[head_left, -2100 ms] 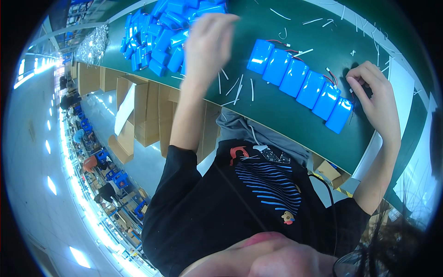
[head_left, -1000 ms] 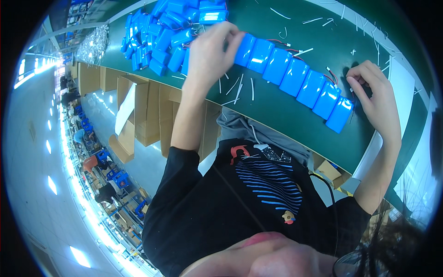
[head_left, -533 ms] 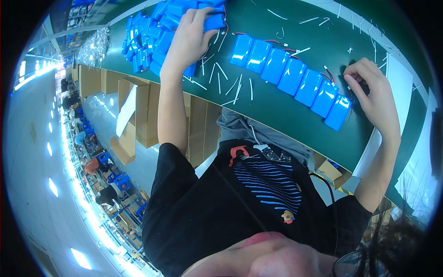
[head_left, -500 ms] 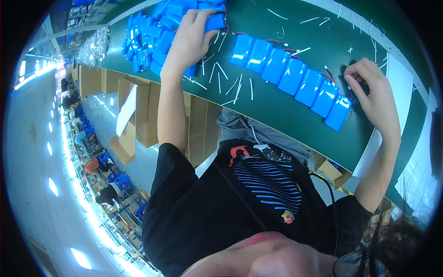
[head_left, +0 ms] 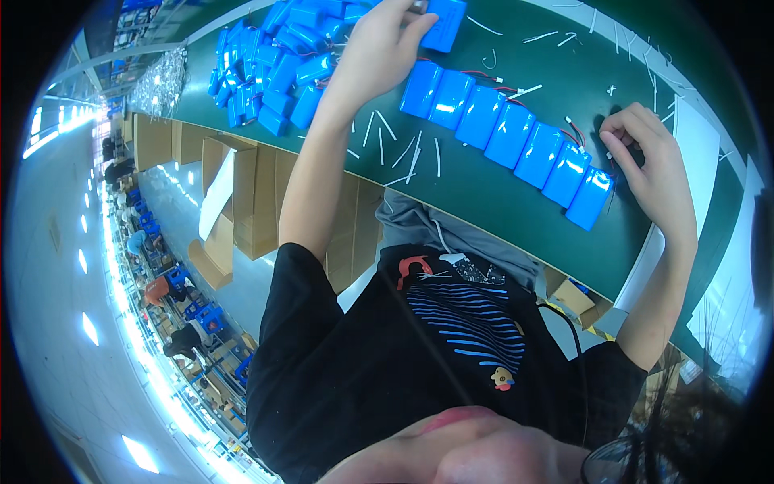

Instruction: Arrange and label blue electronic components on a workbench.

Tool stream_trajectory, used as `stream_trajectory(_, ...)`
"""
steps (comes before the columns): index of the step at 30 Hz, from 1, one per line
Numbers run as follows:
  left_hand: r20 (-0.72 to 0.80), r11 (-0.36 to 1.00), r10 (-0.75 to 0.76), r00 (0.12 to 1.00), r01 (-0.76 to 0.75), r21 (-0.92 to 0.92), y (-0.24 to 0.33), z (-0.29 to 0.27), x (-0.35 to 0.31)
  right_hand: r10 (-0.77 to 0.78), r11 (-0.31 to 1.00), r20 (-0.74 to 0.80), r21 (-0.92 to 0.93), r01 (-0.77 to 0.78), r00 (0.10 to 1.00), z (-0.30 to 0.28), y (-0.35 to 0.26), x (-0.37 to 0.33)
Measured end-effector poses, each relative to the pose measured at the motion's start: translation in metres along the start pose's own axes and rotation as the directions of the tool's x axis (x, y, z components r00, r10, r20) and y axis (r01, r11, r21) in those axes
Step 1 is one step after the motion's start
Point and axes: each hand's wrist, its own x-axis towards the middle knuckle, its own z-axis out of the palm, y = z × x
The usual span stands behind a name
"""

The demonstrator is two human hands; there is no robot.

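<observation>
Head view: seven blue packs [head_left: 509, 133] are lined up on the table [head_left: 524, 218], an eighth pack [head_left: 445, 31] is clamped by the left hand's [head_left: 380, 50] fingers above them, a heap [head_left: 283, 73] remains unlined, and whether the right hand's [head_left: 651, 153] curled fingers grip anything, I cannot tell.

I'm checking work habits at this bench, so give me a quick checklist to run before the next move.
1. Left hand has a firm hold on the blue pack: ok, it looks gripped.
2. Row lined up: ok, seven packs side by side, slanting.
3. Held pack's wire free: cannot tell, not clearly visible.
4. Strips cleared away: not ok, several lie near the row.
5. Right hand free: cannot tell, its fingertips are partly hidden.
</observation>
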Motion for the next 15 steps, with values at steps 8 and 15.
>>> stream_trajectory(8, 0.163, 0.892, 0.32, 0.933, -0.355, 0.279, -0.022, 0.001, 0.021, -0.008, 1.0, -0.002, -0.018, 0.008, 1.0, 0.001, 0.001, -0.002)
stream_trajectory(15, 0.015, 0.774, 0.586, 0.81, -0.566, 0.283, -0.022, 0.012, -0.009, -0.068, 0.996, -0.036, -0.064, 0.065, 0.997, -0.006, -0.031, -0.007)
